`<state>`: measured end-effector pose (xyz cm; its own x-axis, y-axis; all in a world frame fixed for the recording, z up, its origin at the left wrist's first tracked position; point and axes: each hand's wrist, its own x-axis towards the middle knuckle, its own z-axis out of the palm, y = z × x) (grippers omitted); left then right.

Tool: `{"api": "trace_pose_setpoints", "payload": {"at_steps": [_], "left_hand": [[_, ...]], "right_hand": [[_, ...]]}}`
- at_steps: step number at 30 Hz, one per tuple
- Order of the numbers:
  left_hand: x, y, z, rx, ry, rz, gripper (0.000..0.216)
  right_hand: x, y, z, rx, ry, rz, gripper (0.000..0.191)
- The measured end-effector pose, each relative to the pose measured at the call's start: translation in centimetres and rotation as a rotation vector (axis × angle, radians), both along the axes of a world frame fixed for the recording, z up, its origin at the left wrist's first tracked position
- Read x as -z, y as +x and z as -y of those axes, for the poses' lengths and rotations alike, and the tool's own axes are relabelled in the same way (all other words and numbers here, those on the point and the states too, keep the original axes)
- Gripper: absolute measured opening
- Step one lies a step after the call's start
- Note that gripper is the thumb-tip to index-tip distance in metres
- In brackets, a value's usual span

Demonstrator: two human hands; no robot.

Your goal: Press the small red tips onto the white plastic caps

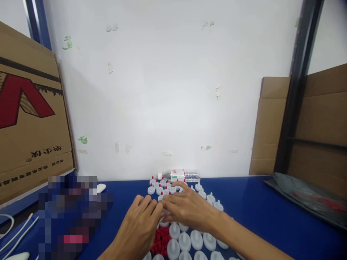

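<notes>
Both my hands rest on a cluster of small white plastic caps (187,241) spread on the blue table (260,213). My left hand (141,224) lies palm down with fingers together, its fingertips meeting my right hand (187,207). The right hand lies flat over the caps with fingers stretched to the left. Some caps (158,188) at the far side carry red tips. A pile of small red pieces (161,241) lies just under my left hand. Whether any fingers pinch a piece is hidden.
A clear water bottle (180,176) lies on its side against the white wall. Cardboard boxes stand at the left (29,119) and right (271,126). A dark plastic bag (306,198) lies at the right. White cables (16,231) run at the lower left.
</notes>
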<state>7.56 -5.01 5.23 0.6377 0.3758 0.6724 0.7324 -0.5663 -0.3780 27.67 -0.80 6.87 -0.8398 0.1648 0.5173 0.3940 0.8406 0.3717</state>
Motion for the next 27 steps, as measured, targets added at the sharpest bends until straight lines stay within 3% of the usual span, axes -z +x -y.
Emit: {"api": "trace_pose_setpoints", "payload": {"at_steps": [3,8,12,18,23,27], "left_hand": [[-0.2,-0.3,-0.1,0.047,0.003,0.047,0.031],[-1.2,-2.2,0.0,0.084,-0.180,0.222,0.033],[-1.2,-2.2,0.4,0.147,-0.342,0.198,0.026],[-0.1,-0.5,1.2,0.195,-0.405,0.042,0.009],[-0.6,-0.1,2.0,0.104,-0.491,-0.042,0.009],[-1.2,-0.1,2.2,0.116,-0.529,-0.011,0.011]], "right_hand": [[-0.4,0.9,-0.6,0.025,0.057,0.022,0.017],[-1.3,4.9,-4.0,0.325,-0.167,-0.178,0.016],[-0.9,7.3,-6.1,0.498,-0.257,-0.287,0.008],[-0.5,6.9,-6.1,0.547,-0.350,-0.248,0.010],[-1.5,6.9,-5.7,0.541,-0.445,-0.147,0.019],[-2.3,7.7,-5.5,0.568,-0.509,-0.078,0.016]]}}
